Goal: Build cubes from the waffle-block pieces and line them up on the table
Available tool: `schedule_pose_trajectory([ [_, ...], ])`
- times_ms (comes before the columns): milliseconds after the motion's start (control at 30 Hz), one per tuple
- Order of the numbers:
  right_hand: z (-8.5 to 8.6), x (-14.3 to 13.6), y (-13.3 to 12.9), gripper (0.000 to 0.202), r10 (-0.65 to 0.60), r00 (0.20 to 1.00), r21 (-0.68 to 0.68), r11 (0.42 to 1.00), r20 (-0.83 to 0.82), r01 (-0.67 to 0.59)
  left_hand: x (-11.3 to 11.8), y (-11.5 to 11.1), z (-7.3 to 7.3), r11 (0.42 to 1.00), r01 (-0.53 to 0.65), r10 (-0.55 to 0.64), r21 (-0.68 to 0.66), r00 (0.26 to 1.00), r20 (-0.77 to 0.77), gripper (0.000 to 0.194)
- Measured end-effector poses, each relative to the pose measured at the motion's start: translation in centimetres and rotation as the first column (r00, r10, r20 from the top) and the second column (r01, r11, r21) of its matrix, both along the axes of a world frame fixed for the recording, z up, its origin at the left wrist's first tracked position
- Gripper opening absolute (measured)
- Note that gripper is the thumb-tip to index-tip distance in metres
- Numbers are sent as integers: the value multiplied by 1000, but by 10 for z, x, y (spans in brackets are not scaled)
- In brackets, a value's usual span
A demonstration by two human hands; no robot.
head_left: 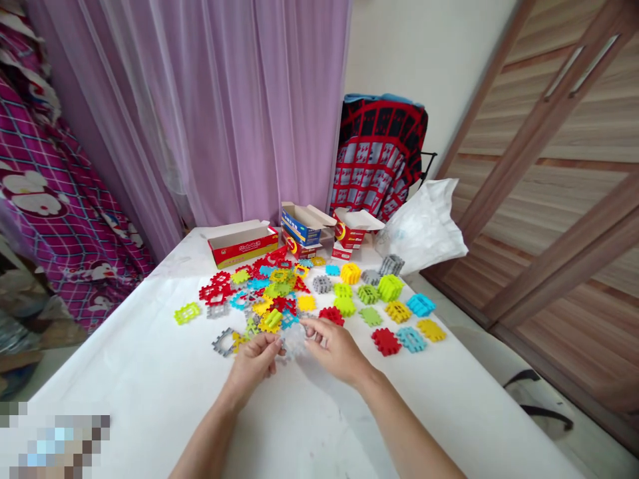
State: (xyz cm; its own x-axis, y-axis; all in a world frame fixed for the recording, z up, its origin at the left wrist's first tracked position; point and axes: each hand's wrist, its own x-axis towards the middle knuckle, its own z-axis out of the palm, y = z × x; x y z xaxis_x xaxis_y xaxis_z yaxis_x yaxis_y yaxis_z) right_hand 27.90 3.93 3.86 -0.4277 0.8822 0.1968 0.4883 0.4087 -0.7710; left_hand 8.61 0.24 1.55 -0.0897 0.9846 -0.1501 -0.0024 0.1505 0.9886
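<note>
Between my two hands is a pale, see-through toothed piece [294, 343], blurred against the white table. My left hand [253, 362] pinches its left edge with thumb and forefinger. On the other side, my right hand [335, 347] has its fingers closed on the right edge. Just beyond my hands lies a heap of toothed interlocking plates: a grey frame piece [224, 342], a yellow-green piece [273, 318], a blue piece [289, 320] and several others. A red piece [331, 315] lies past my right knuckles.
Stacks of sorted plates, including a lime stack [390, 287] and a yellow stack [351, 273], stand on the right of the white table [150, 392]. At the back are a red box [243, 249], a blue box [300, 225] and a white bag [424, 229].
</note>
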Motion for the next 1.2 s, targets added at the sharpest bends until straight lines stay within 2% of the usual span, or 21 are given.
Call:
schedule_pose_trajectory([
  [67, 11, 11, -6, 52, 66, 981, 119, 989, 181, -88, 6, -3, 1, 1000, 22, -22, -3, 1000, -13, 38],
  [167, 19, 24, -12, 61, 131, 909, 215, 949, 397, -231, 17, -6, 2, 998, 57, -57, -6, 998, -26, 36],
  [300, 14, 32, -16, 53, 119, 865, 268, 922, 487, -278, 30, -10, -3, 995, 100, -100, -10, 995, -26, 40],
  [433, 11, 39, -22, 48, 85, 863, 283, 925, 498, -254, 35, -14, -8, 984, 175, -176, -29, 983, -50, 44],
  [533, 14, 60, -27, 49, 61, 870, 269, 938, 489, -217, 36, -17, -8, 966, 251, -256, -56, 962, -96, 52],
  [600, 17, 88, -26, 50, 26, 877, 241, 957, 479, -159, 37, -19, -8, 955, 287, -294, -68, 947, -128, 57],
  [700, 22, 147, -15, 51, -99, 871, 217, 976, 482, -10, 37, -19, -8, 942, 325, -336, -85, 923, -190, 61],
  [800, 26, 205, 5, 55, -219, 819, 201, 971, 531, 130, 37, -18, -9, 935, 342, -355, -93, 904, -240, 64],
  [900, 27, 239, 24, 60, -205, 750, 116, 979, 629, 171, 38, -17, -10, 936, 336, -351, -102, 899, -263, 68],
  [1033, 23, 247, 38, 61, -110, 711, 42, 993, 695, 112, 39, -16, -10, 946, 301, -322, -119, 908, -267, 68],
  [1200, 13, 242, 42, 61, -103, 692, 30, 993, 714, 116, 37, -16, -11, 952, 275, -301, -132, 919, -254, 64],
])
